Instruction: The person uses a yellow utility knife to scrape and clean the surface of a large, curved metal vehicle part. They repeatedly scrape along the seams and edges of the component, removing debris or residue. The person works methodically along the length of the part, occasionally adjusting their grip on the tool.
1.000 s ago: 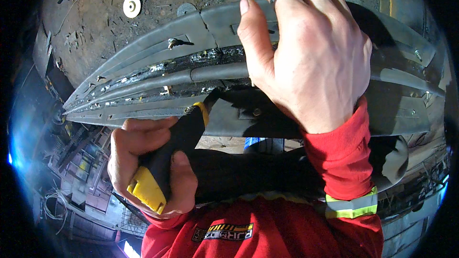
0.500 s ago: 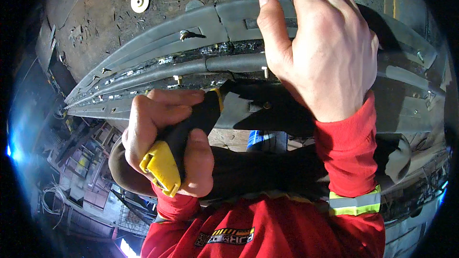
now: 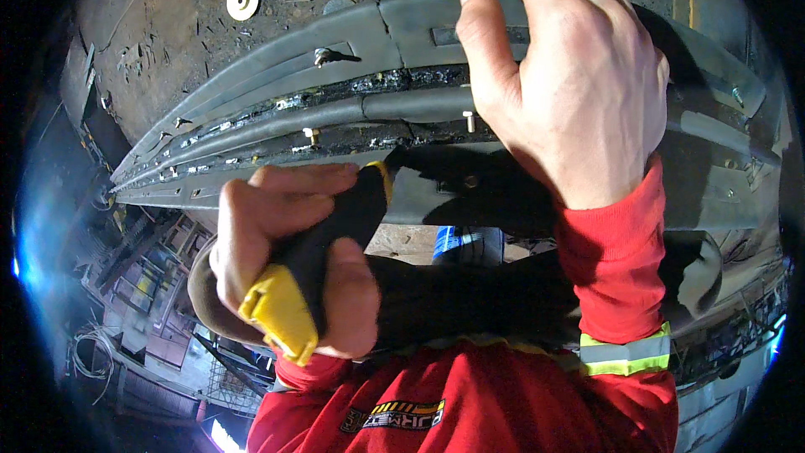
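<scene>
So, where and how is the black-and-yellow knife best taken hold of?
Best, I think, around the knife's black body, coming from its yellow rear end, at the picture's lower left. The body is thick and long enough to wrap, and it slants, so the narrow dark tip points away, up and right. The left grip is wrapped around that body.

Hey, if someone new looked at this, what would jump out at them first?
Probably the right grip, right of centre over the long grey curved piece, with its red sleeve below. Next, the left grip, left of centre, around a black-and-yellow tool. Then the pale round disc at upper left.
</scene>
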A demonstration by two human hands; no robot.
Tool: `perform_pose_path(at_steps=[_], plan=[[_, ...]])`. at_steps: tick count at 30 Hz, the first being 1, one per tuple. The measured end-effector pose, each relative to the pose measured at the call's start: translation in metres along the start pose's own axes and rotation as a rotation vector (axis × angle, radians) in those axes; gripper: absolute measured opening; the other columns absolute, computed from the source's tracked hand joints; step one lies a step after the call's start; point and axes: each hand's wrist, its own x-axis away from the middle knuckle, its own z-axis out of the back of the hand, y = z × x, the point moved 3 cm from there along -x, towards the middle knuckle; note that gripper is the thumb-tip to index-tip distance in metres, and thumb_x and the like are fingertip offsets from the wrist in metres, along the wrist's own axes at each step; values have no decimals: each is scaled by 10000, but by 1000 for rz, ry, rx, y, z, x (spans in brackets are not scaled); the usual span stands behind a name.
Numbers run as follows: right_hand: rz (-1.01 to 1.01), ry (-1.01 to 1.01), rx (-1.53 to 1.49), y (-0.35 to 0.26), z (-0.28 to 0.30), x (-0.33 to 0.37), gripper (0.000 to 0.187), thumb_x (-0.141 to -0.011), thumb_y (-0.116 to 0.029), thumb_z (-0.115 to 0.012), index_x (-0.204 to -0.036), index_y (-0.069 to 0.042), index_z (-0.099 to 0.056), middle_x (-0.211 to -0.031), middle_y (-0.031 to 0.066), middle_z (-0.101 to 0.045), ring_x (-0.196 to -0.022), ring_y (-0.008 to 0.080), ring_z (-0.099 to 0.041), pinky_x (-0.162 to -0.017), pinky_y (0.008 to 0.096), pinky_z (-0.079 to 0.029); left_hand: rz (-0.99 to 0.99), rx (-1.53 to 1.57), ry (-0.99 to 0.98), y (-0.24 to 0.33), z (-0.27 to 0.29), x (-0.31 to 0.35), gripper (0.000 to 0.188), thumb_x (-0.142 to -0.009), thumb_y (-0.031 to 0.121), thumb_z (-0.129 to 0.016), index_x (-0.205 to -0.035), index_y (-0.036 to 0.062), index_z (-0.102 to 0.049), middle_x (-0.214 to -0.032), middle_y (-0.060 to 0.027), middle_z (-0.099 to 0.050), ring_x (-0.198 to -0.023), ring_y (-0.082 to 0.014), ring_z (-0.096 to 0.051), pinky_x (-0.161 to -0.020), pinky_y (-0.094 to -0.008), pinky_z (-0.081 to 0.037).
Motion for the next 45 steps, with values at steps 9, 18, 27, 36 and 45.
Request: perform_pose_path(at_steps=[9, 18, 27, 36, 45], plan=[[-6, -4, 8, -1, 3, -3, 213, -795, -231, -632, -772, -20, -625, -783, 113, -599, -759, 280, -617, -627, 410, -500, 49, -73, -6, 4, 3, -2, 232, -681, 70, -580, -858, -42, -481, -822, -222, -613, -769, -261, -632, -768, -360, -517], [-11, -21, 8, -2, 6, -5, 229, -794, -245, -623, -756, -19, -619, -771, 112, -593, -758, 276, -615, -619, 417, -500, 22, 23, 0, 5, 4, -1, 253, -695, 92, -596, -871, -46, -478, -866, -250, -614, -790, -277, -635, -755, -369, -523], [-11, -3, 48, -5, 9, -6, 222, -795, -244, -613, -722, -34, -614, -757, 97, -600, -742, 269, -624, -585, 415, -500, 62, -29, 58, -5, -2, -5, 256, -620, 110, -569, -819, -38, -506, -761, -149, -613, -684, -200, -591, -659, -294, -476], [3, 55, 8, -1, 4, 0, 270, -824, -306, -580, -766, -49, -640, -815, 96, -635, -806, 271, -640, -624, 439, -507, 25, -142, -34, 3, -1, -19, 86, -670, 38, -526, -743, -6, -517, -645, -44, -541, -593, -101, -469, -538, -260, -379], [-106, -210, -107, -5, -15, -6, 384, -895, -382, -506, -963, -46, -677, -1060, 173, -667, -981, 313, -645, -874, 451, -488, 27, -168, 79, -21, 18, -20, 96, -761, 94, -572, -710, 12, -565, -654, 4, -538, -648, -84, -472, -599, -253, -379]])
